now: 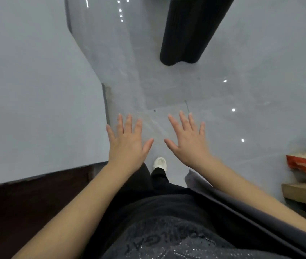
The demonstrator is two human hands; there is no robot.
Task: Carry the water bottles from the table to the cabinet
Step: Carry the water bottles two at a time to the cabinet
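No water bottle, table or cabinet shows in the head view. My left hand (127, 141) and my right hand (187, 139) are both stretched out in front of me, palms down, fingers spread and straight. Neither holds anything. They hover side by side above the glossy grey floor (223, 113), a short gap between the thumbs. Below them I see my dark clothing and one white shoe (160, 162) on the floor.
A pale grey wall (36, 90) with a dark base runs along the left. A black ribbed column-like object (191, 30) stands on the floor ahead. Cardboard boxes (305, 176), one with red print, sit at the right edge. A grey panel edge (241, 208) lies under my right forearm.
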